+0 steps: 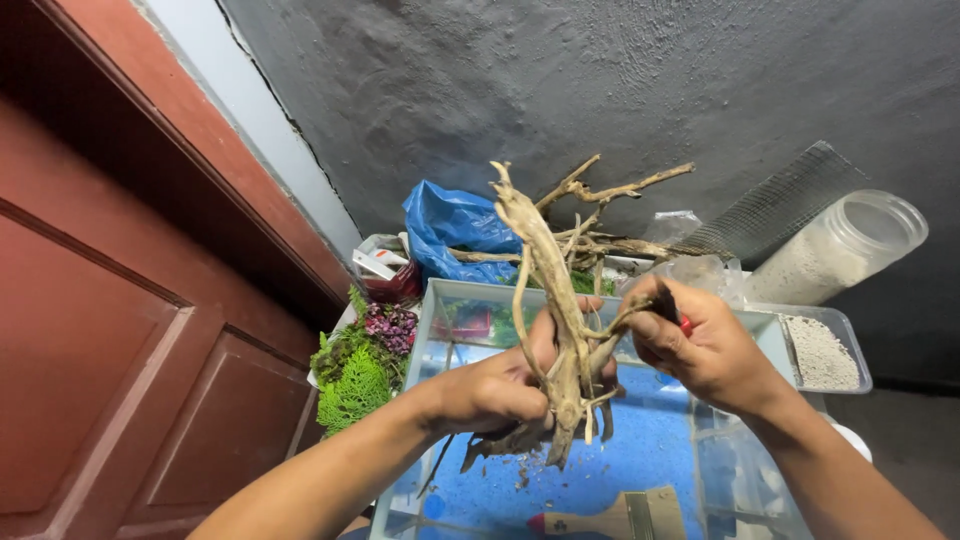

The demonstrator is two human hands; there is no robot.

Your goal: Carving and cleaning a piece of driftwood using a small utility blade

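My left hand [495, 388] grips the base of a pale, branching piece of driftwood [545, 270], holding it upright above a clear glass tank [432, 318] with a blue bottom. My right hand [700, 350] is closed around a small tool with a red tip [685, 324], pressed against a thin side twig of the driftwood. More dry branches [610, 190] show behind it. A darker piece of wood [500, 440] hangs below my left hand.
A paintbrush with a wooden handle [610, 518] lies in the tank. Green and purple artificial plants [365, 360] sit left of it, a blue plastic bag [450, 225] behind. A tray of white gravel [822, 350], a clear jar [850, 245] and wire mesh [775, 205] are at right. A red door [120, 300] stands left.
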